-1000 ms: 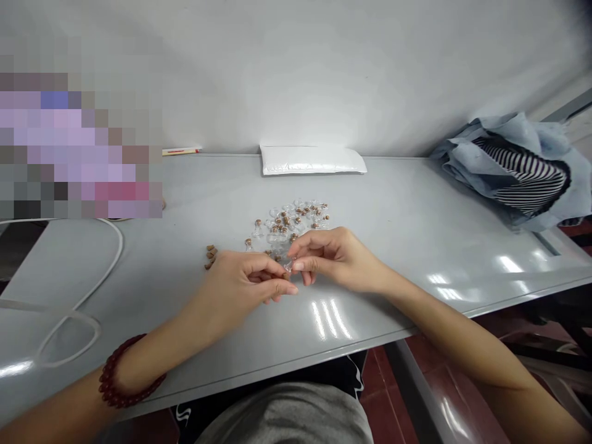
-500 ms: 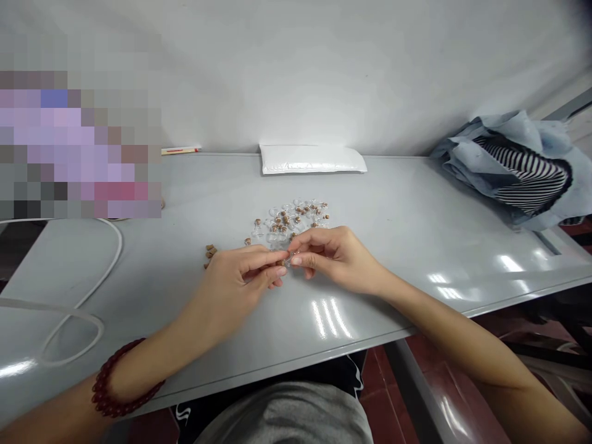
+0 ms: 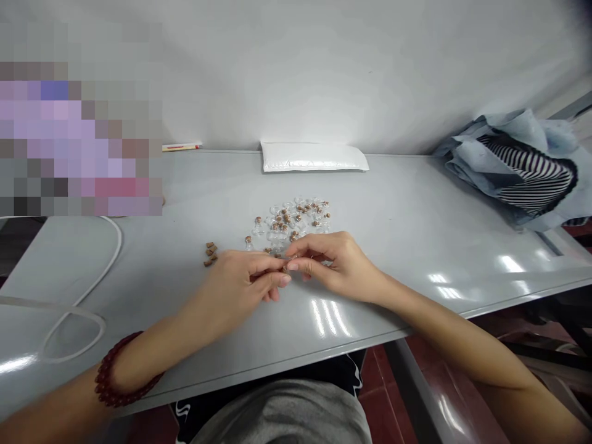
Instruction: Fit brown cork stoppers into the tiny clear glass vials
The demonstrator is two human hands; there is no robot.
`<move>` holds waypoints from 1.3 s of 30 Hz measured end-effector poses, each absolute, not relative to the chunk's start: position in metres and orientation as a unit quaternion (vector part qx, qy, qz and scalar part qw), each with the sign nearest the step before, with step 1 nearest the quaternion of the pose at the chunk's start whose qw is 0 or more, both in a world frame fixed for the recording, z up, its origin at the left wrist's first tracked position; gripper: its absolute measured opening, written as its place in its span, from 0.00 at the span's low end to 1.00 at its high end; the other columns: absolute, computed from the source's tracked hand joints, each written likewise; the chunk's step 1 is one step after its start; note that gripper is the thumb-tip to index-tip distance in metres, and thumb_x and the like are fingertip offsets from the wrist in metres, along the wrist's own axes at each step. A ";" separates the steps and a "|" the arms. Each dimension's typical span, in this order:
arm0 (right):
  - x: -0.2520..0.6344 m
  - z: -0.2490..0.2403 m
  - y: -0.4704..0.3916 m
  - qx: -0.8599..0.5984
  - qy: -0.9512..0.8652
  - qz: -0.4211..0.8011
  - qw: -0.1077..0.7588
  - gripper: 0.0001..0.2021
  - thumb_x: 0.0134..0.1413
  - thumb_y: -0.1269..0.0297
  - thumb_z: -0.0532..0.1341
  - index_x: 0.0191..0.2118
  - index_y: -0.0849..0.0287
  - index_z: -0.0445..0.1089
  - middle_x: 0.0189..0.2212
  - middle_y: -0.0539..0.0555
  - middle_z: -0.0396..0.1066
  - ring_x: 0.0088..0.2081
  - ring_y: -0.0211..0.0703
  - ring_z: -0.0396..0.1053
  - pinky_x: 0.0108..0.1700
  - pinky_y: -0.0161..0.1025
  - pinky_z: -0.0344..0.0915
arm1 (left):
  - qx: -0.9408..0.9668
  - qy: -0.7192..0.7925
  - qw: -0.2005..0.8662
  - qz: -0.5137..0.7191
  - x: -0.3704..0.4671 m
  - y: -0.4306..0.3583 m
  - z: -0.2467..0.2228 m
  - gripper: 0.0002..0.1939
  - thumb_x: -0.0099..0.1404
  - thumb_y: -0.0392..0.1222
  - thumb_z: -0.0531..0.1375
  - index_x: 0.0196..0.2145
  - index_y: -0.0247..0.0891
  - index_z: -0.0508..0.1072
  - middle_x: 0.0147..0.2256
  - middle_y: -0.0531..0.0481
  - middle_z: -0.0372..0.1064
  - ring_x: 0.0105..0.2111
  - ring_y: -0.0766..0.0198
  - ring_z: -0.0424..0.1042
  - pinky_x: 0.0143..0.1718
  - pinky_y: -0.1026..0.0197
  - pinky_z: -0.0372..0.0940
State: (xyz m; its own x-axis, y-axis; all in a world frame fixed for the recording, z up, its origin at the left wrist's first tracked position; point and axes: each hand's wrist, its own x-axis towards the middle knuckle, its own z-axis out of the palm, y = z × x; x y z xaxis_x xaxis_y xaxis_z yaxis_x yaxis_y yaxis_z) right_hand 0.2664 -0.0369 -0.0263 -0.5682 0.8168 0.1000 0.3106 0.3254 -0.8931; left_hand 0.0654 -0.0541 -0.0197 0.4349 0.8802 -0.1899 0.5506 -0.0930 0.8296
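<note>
Pale wall (image 3: 324, 74), behind a glossy grey table (image 3: 393, 203). Along the wall: one white packet (image 3: 314, 158), lying flat at the middle; one pen (image 3: 181, 147), to its left. Far right: one bundle of blue denim (image 3: 531, 176), striped lining showing. Left side: one white cable (image 3: 121, 237), looped.

Table centre: pile of clear bottles (image 3: 287, 227), many with brown stoppers; two bottles sit slightly apart at its left edge. Beside the left hand: loose corks (image 3: 211, 248), small group.

Left hand (image 3: 240, 274): red bead bracelet (image 3: 108, 370) at the wrist; thumb and forefinger narrowed on a brown stopper (image 3: 285, 268). Right hand (image 3: 335, 265): thumb and forefinger pinching a small bottle (image 3: 293, 258), just before the pile. Fingers cover most of both pieces; whether stopper and neck are joined cannot be told.
</note>
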 end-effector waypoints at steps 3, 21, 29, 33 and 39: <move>0.269 -0.023 -0.035 -0.338 -0.720 0.547 0.261 0.07 0.60 0.63 0.62 0.38 0.63 0.73 0.24 0.49 0.72 0.24 0.34 0.67 0.29 0.33 0.65 | 0.741 0.459 0.459 0.173 0.065 -0.051 -0.017 0.14 0.61 0.42 0.59 0.19 0.38 0.72 0.18 0.57 0.68 0.20 0.71 0.64 0.25 0.68 0.58; 0.266 -0.022 -0.043 -0.300 -0.711 0.583 0.253 0.05 0.59 0.66 0.62 0.34 0.60 0.73 0.21 0.47 0.71 0.22 0.32 0.67 0.26 0.31 0.65 | 0.570 0.421 0.705 0.022 0.060 -0.047 -0.014 0.19 0.60 0.51 0.62 0.17 0.39 0.69 0.14 0.57 0.66 0.16 0.68 0.67 0.23 0.66 0.63; 0.264 -0.034 -0.038 -0.302 -0.533 0.737 0.284 0.05 0.57 0.65 0.64 0.33 0.62 0.71 0.17 0.44 0.68 0.18 0.31 0.66 0.23 0.31 0.65 | 0.806 0.396 0.373 0.234 0.066 -0.058 -0.027 0.20 0.70 0.49 0.54 0.24 0.41 0.75 0.19 0.55 0.69 0.20 0.68 0.66 0.27 0.66 0.63; 0.264 -0.034 -0.040 -0.313 -0.521 0.735 0.301 0.06 0.58 0.64 0.64 0.33 0.62 0.71 0.17 0.45 0.69 0.18 0.32 0.67 0.24 0.32 0.65 | 0.863 0.364 0.224 0.271 0.066 -0.062 -0.037 0.24 0.75 0.49 0.48 0.27 0.41 0.77 0.21 0.52 0.70 0.21 0.67 0.65 0.28 0.65 0.62; 0.270 -0.030 -0.035 -0.345 -0.674 0.572 0.316 0.08 0.60 0.61 0.63 0.35 0.61 0.72 0.25 0.50 0.73 0.25 0.34 0.70 0.29 0.35 0.66 | 0.845 0.420 0.232 0.234 0.054 -0.045 -0.024 0.22 0.70 0.53 0.56 0.23 0.41 0.75 0.20 0.55 0.68 0.21 0.68 0.63 0.26 0.66 0.58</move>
State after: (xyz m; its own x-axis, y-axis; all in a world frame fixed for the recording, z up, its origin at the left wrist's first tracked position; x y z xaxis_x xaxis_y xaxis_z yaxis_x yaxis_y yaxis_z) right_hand 0.2704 -0.0346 -0.0302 -0.5624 0.8263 0.0301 0.1036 0.1066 -0.9889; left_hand 0.0539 -0.0453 -0.0244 0.5368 0.8193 0.2011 0.6017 -0.5390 0.5894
